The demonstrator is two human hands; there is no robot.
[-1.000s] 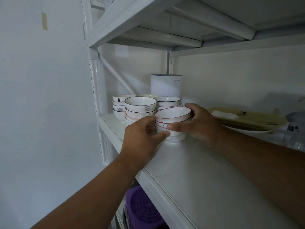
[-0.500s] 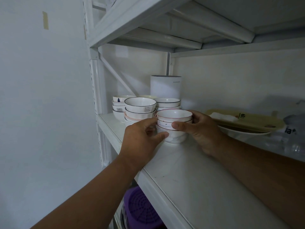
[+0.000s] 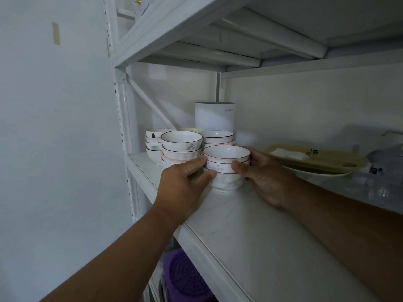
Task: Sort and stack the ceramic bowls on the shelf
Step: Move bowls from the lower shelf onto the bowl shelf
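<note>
A stack of three white, red-rimmed bowls [image 3: 226, 163] stands on the white shelf [image 3: 250, 227]. My left hand [image 3: 183, 188] grips its left side and my right hand [image 3: 261, 173] grips its right side, thumbs on the front. Behind it are three more stacks: black-rimmed bowls on a pink-rimmed one [image 3: 182, 147], a stack with blue marks [image 3: 153, 142] at the far left, and black-rimmed bowls [image 3: 217, 137] at the back. A cream bowl [image 3: 192, 130] peeks out behind them.
A tall white cylinder container [image 3: 214, 116] stands at the back. Right of the bowls lies a yellow tray [image 3: 316, 159] on a white plate, then clear plastic items [image 3: 383, 171]. A purple basket [image 3: 187, 277] sits on the shelf below. The upper shelf hangs close overhead.
The red-rimmed stack sits slightly lower and more level between my hands than one second ago. Both hands keep their hold and have barely shifted.
</note>
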